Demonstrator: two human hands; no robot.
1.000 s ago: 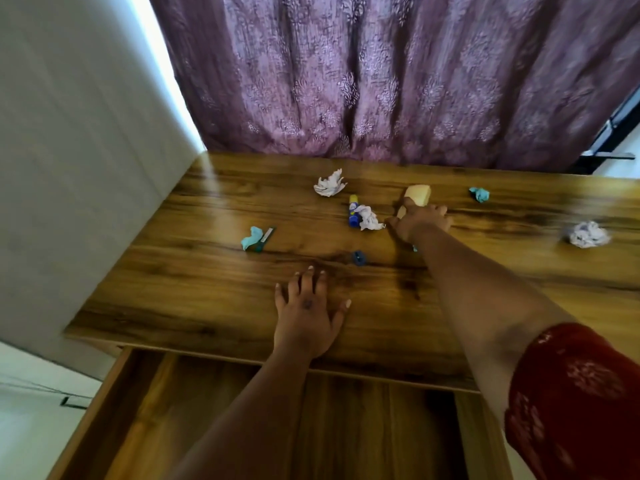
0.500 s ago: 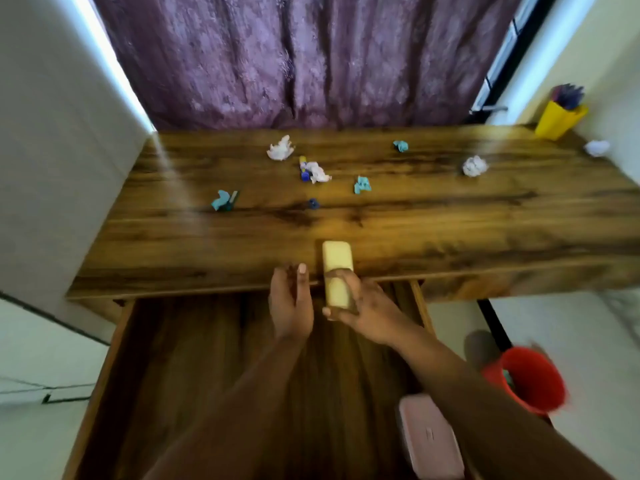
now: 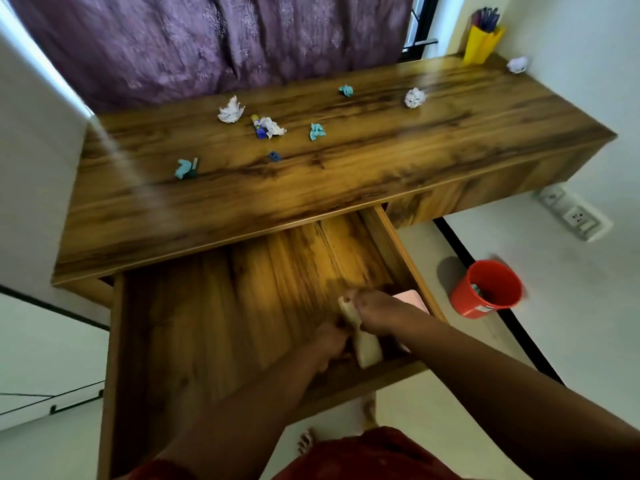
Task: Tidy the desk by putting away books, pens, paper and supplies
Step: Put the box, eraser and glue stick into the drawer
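Note:
My right hand (image 3: 379, 313) grips a pale yellow case (image 3: 362, 339) and holds it low inside the open wooden drawer (image 3: 214, 323), near its front right corner. My left hand (image 3: 330, 342) is beside it, touching the case's left side; its fingers are blurred. A pink box (image 3: 412, 299) lies in the drawer behind my right hand. On the wooden desk (image 3: 311, 188) lie crumpled white papers (image 3: 230, 110) (image 3: 414, 97), teal scraps (image 3: 317, 131) (image 3: 183, 168) (image 3: 345, 90), a glue stick (image 3: 258, 126) under another white paper (image 3: 273, 127) and a small blue cap (image 3: 273, 156).
A yellow pen holder (image 3: 481, 43) with pens stands at the desk's far right corner, a white paper ball (image 3: 518, 64) beside it. A red bin (image 3: 486, 289) sits on the floor right of the drawer. A purple curtain (image 3: 225, 39) hangs behind the desk. Wall sockets (image 3: 571, 216) are at right.
My right hand picked the yellow case off the desk, carried it toward me and lowered it into the open drawer. My left hand left the desk and came down beside it.

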